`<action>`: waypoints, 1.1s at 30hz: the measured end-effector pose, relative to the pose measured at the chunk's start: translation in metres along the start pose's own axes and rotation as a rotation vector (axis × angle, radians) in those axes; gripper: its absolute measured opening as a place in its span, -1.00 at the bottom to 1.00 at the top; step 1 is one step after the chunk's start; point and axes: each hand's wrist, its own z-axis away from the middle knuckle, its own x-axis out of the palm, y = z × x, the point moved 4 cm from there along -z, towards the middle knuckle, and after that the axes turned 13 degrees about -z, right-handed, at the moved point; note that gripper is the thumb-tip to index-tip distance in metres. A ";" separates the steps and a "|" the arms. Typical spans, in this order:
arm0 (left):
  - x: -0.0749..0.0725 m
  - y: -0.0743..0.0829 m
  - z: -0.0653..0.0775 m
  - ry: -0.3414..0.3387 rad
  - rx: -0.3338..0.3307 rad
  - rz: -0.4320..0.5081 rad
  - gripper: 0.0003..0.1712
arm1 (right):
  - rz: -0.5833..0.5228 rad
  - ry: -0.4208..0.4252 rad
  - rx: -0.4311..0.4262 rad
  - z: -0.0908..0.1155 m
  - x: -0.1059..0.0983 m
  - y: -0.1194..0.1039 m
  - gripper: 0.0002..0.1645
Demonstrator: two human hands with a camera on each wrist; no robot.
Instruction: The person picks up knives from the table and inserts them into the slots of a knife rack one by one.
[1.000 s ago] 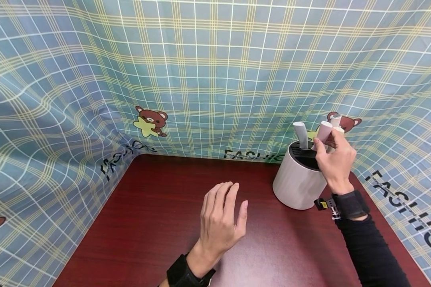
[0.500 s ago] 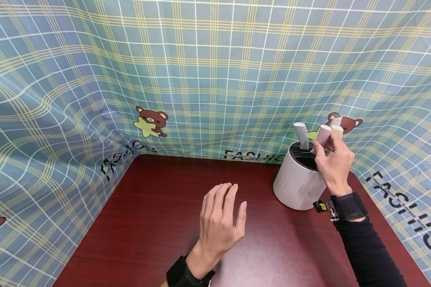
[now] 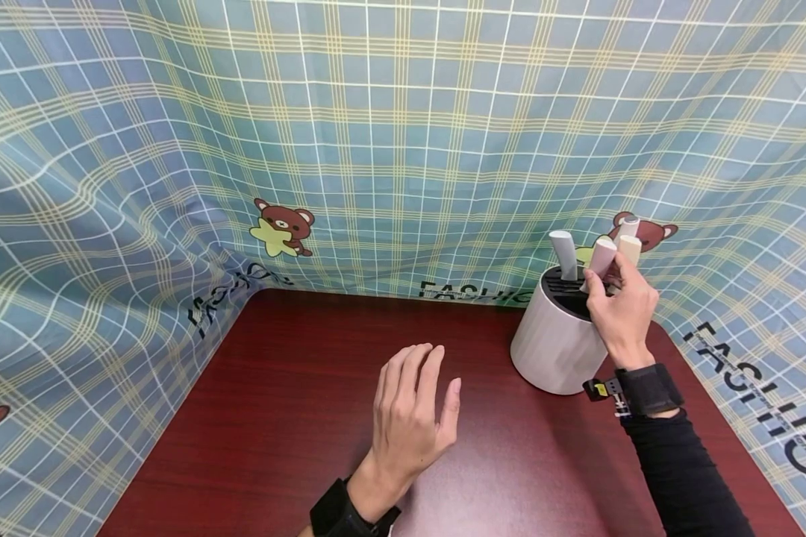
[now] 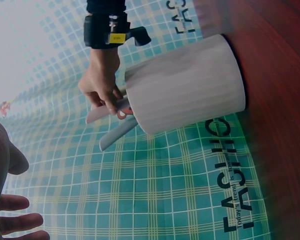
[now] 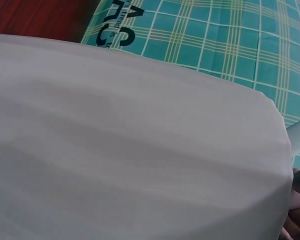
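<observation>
My right hand (image 3: 622, 313) pinches the handle of a pink-handled knife (image 3: 602, 256), which stands in a round white knife block (image 3: 557, 347) at the right of the table; its blade is hidden. Beside it in the block are a grey-blue handle (image 3: 564, 255), a cream handle (image 3: 630, 249) and a whitish handle (image 3: 628, 226). In the left wrist view a small orange ring (image 4: 122, 115) shows near the block's rim. The block's wall (image 5: 140, 135) fills most of the right wrist view. Over the table's middle, my left hand (image 3: 410, 418) holds nothing, fingers extended.
A dark red wooden table (image 3: 295, 388) lies beneath both hands. Checked blue-green cloth (image 3: 403, 149) with printed bears and lettering hangs behind it and on both sides. The block stands close to the back right corner.
My right hand has moved slightly down and left, and the pink handle has sunk a little lower at the block. More of the cream handle shows. The left hand has barely moved.
</observation>
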 end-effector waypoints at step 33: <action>-0.003 -0.009 0.006 -0.013 -0.027 -0.029 -0.57 | 0.051 -0.118 -0.003 0.008 0.007 0.004 -0.48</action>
